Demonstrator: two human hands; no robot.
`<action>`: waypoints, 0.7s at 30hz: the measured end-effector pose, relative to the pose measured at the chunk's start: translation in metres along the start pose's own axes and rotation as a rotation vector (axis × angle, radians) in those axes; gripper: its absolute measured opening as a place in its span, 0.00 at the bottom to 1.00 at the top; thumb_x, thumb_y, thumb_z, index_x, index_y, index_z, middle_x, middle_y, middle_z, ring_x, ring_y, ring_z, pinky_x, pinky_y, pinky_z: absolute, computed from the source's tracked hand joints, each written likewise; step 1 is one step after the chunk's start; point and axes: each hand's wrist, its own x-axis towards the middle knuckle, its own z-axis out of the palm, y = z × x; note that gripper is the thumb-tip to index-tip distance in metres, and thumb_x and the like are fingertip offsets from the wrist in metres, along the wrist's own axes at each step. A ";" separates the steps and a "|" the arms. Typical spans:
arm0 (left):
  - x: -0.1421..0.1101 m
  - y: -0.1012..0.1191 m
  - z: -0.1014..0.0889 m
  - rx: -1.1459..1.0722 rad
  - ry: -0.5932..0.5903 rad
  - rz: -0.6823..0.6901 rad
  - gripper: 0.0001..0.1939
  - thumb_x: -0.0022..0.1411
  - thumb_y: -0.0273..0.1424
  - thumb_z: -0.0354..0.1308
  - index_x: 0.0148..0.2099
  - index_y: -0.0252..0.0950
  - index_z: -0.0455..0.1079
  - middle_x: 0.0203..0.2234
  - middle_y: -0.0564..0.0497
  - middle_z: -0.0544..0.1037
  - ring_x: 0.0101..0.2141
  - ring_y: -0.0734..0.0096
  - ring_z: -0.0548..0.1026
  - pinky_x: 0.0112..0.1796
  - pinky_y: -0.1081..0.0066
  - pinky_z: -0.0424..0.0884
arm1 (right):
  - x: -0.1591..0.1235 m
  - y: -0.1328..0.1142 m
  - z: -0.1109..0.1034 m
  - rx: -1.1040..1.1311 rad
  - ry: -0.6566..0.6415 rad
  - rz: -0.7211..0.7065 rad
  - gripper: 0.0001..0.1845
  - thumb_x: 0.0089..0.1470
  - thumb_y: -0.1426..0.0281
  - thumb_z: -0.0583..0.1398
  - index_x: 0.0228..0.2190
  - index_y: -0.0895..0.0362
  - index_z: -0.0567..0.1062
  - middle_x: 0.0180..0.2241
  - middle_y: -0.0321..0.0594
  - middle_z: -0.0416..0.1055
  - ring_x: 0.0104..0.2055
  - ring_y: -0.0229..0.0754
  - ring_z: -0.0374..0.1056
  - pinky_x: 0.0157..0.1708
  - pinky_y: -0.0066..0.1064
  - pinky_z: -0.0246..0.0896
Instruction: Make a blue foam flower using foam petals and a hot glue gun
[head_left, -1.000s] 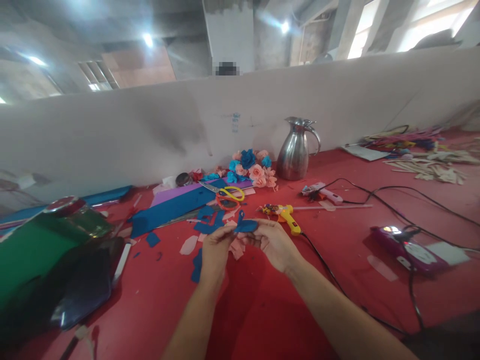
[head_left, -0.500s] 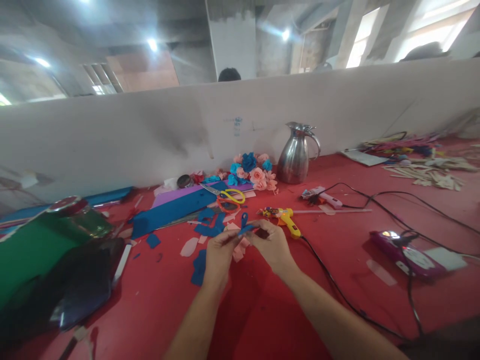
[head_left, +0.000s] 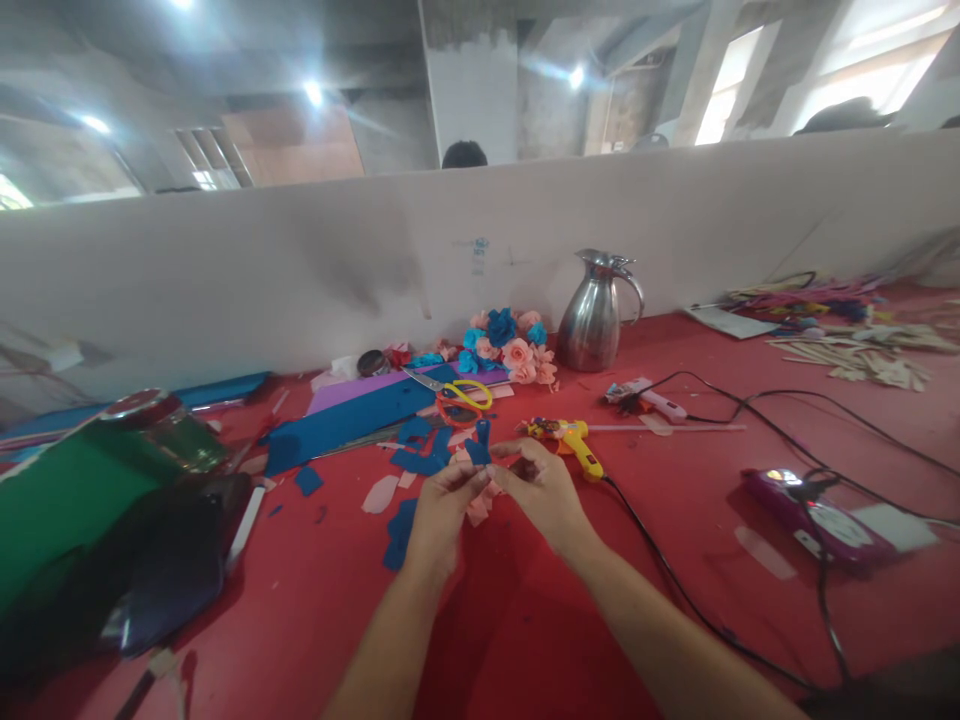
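Observation:
My left hand [head_left: 448, 492] and my right hand [head_left: 541, 485] meet over the red table, fingers pinched together. Between their fingertips is a blue paper piece [head_left: 478, 446], its narrow end curled upward. Under and around the hands lie blue paper scraps [head_left: 421, 458] and pink paper scraps [head_left: 381, 494]. Just behind them rest scissors [head_left: 457, 398] with one yellow and one orange handle loop. To the right of my right hand is a yellow glue gun [head_left: 571, 440]. Farther back sits a bunch of pink and blue paper flowers [head_left: 510, 345].
A metal jug [head_left: 592, 315] stands by the white partition [head_left: 300, 270]. A pink glue gun [head_left: 652, 398], black cables and a purple power strip [head_left: 814, 515] occupy the right. At left are a glass jar [head_left: 161, 430], a green sheet [head_left: 75, 510] and a dark pouch [head_left: 176, 560].
The blue paper has been turned between my fingers: it lay nearly flat with a loop above, and now more of its face shows, standing upright. My fingertips have come closer together.

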 end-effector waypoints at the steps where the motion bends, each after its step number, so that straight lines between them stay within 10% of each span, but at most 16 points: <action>1: 0.000 -0.001 0.000 -0.005 -0.011 -0.006 0.07 0.46 0.32 0.67 0.27 0.33 0.76 0.21 0.51 0.77 0.25 0.75 0.73 0.31 0.74 0.67 | 0.000 0.001 0.000 -0.011 -0.001 -0.009 0.05 0.44 0.70 0.64 0.28 0.55 0.78 0.31 0.38 0.73 0.24 0.35 0.62 0.24 0.28 0.57; 21: 0.003 0.004 0.001 -0.216 -0.010 -0.005 0.17 0.41 0.26 0.71 0.33 0.37 0.68 0.21 0.57 0.75 0.23 0.78 0.73 0.29 0.77 0.68 | -0.003 0.001 0.005 0.123 -0.086 0.117 0.12 0.43 0.62 0.64 0.26 0.58 0.75 0.24 0.35 0.70 0.23 0.35 0.62 0.24 0.27 0.56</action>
